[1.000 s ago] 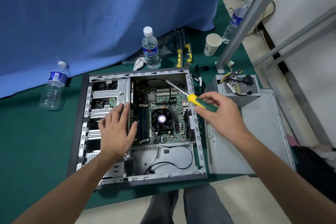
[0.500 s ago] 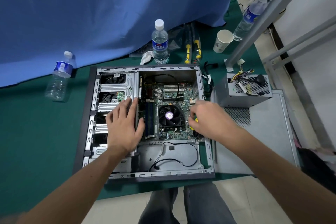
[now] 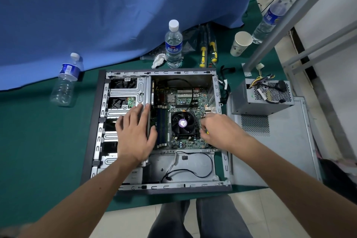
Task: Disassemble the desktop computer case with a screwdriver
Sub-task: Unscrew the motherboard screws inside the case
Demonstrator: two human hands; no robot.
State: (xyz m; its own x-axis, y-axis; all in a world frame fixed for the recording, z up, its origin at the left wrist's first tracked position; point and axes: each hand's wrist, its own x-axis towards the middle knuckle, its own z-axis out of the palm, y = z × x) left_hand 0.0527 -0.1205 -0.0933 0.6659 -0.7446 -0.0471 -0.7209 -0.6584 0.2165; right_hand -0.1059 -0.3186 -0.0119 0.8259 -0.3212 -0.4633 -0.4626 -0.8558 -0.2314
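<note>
Head view shows your job roughly midway, by my reading. The side panel is off and lies flat just right of the computer case, with the power supply lifted out and resting on its far end. Left to do, as I judge it: the motherboard, its cooler fan and the drive cage are not yet out.

The case lies on its side on the green mat, open upward, grey steel frame with dark trim, cables trailing across its near bay.

Your left hand lies flat, fingers straight, pressing on the drive cage edge. Your right hand is curled just right of the fan; only a sliver of yellow, the screwdriver, peeks from that grip, its tip hidden.
</note>
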